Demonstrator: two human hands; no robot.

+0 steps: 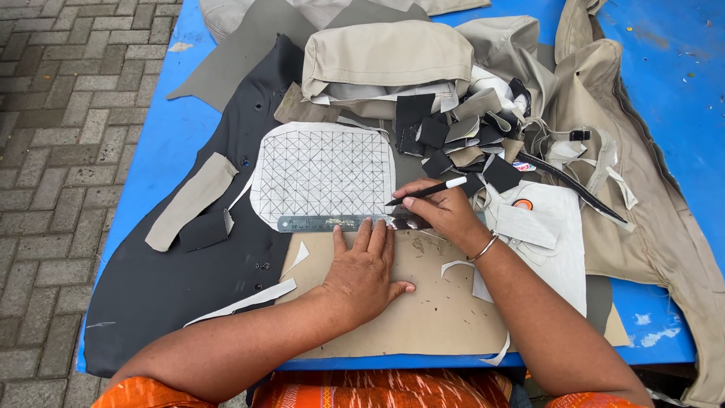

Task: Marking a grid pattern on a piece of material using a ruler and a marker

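Observation:
My left hand (pixel 364 268) lies flat, fingers spread, pressing the near edge of a steel ruler (pixel 325 223) onto the work. The ruler runs along the bottom edge of a white fabric piece (pixel 321 170) marked with a drawn diamond grid. My right hand (pixel 442 211) holds a black pen with a white cap (pixel 427 191), its tip pointing left toward the ruler's right end. Both hands rest over a tan cardboard sheet (pixel 423 310). A bangle sits on my right wrist.
A blue table (pixel 664 68) carries a large black leather sheet (pixel 166 287), beige fabric bundles (pixel 385 57), a heap of black and beige offcuts (pixel 461 132), a white cloth (pixel 559 242) with an orange-topped item, and loose strips. Paved floor lies left.

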